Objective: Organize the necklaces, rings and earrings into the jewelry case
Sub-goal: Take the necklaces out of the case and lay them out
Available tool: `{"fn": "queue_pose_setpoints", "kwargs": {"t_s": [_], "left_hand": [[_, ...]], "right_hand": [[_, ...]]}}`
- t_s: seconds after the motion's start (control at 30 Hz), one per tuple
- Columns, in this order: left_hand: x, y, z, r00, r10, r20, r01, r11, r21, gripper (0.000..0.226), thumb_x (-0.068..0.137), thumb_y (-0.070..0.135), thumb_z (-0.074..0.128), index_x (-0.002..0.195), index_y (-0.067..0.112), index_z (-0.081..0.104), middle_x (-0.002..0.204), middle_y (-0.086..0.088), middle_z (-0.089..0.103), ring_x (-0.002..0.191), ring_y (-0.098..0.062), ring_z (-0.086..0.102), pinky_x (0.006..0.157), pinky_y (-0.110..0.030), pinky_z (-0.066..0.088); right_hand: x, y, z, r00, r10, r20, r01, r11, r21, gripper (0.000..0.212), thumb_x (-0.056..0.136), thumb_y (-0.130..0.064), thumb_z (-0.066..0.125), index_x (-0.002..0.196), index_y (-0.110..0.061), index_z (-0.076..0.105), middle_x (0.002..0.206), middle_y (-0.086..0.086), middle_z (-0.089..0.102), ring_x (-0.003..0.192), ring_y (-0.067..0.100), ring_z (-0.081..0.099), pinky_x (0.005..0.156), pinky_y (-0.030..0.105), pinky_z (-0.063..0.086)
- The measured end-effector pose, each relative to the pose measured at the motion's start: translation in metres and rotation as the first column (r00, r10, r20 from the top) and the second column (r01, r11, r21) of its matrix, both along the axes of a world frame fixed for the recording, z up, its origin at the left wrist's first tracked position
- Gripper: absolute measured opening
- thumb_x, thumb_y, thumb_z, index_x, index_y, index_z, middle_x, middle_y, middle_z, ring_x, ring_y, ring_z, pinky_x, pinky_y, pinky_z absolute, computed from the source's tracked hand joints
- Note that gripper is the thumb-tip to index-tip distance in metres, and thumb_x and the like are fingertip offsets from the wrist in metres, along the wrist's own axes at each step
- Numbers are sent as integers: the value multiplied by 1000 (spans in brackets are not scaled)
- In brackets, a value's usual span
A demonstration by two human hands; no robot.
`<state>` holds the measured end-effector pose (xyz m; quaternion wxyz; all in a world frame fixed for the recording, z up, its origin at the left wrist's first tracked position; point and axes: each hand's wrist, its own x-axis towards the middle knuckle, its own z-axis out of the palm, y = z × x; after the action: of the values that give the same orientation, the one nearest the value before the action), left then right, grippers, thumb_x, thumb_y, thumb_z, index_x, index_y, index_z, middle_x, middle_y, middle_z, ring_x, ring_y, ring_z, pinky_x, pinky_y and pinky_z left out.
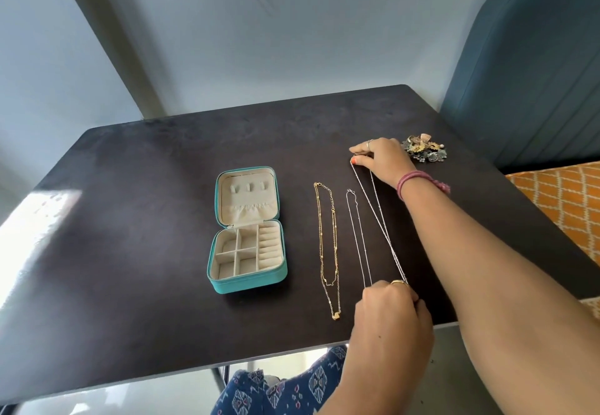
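Head view shows three necklaces on the table, one gold necklace, one silver necklace, and one long chain pinched taut between right hand and left hand, beside one open jewelry case with bare compartments and one heap of earrings.

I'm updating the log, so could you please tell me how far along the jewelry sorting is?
Nothing is packed yet: the open teal case shows bare compartments. In hand: a long silver chain, stretched between the right hand and the left hand. Left: the gold necklace, the thin silver necklace, and the pile of small pieces at the table's far right.
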<state>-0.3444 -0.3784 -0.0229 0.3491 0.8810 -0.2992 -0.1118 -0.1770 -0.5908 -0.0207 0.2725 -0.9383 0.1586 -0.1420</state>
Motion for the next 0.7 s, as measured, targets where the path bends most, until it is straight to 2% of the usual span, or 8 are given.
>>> {"fn": "queue_pose_setpoints", "kwargs": {"t_s": [0.1,0.2,0.27,0.33,0.4,0.47,0.57,0.7], "left_hand": [[-3,-1,3,1000,5,27,-7,998,60,23,97,24,42,81,11,53,87,-4,45,80,-29,45,67,-30,33],[-3,-2,4,997,-18,69,11,996,93,26,100,26,40,91,8,57,89,-3,40,80,-26,37,69,-31,31],[-5,-2,1,992,-33,125,21,995,102,28,101,27,42,96,8,61,89,-4,41,79,-23,36,68,-30,31],[-8,-3,-7,957,-18,291,-7,996,84,23,93,27,56,79,12,67,78,-3,50,68,-18,39,58,-26,31],[-8,-1,-10,953,-40,299,2,992,129,23,71,34,72,56,20,63,60,5,50,49,-11,42,45,-19,22],[-11,-3,-18,951,-64,304,21,990,142,28,62,39,80,52,21,60,56,8,47,46,-9,47,43,-17,20],[-8,-1,-18,943,-61,327,11,988,151,31,58,45,80,51,22,59,55,11,46,46,-6,47,45,-15,19],[-9,-1,-17,947,-82,312,24,983,183,32,57,47,82,52,23,61,54,11,47,46,-5,46,45,-14,20]], "right_hand": [[-2,-1,-4,999,-2,48,1,1000,25,31,88,-23,68,118,-13,69,114,6,71,111,18,62,87,10,32],[-4,-1,-9,996,0,84,-3,999,32,31,89,-23,67,118,-13,69,116,6,70,114,18,61,83,4,25],[-4,-1,-11,996,7,90,-10,999,35,31,89,-23,66,119,-13,69,118,6,69,116,18,60,86,4,25],[-4,-3,-12,996,14,93,-19,999,46,32,89,-22,66,120,-12,68,119,6,69,116,17,60,90,6,28],[-3,-4,-13,995,16,98,-20,999,41,32,90,-21,66,121,-12,67,119,5,68,116,16,60,90,6,28],[-2,-5,-16,994,11,106,-16,999,42,33,90,-20,66,122,-12,66,117,5,69,115,17,60,93,9,31],[-2,-6,-18,991,5,130,-12,999,53,34,89,-18,66,123,-14,65,110,6,70,109,19,61,97,22,41],[-1,-7,-21,992,-4,127,4,1000,-1,30,91,-16,63,120,-13,67,111,8,58,101,17,55,82,13,30]]}}
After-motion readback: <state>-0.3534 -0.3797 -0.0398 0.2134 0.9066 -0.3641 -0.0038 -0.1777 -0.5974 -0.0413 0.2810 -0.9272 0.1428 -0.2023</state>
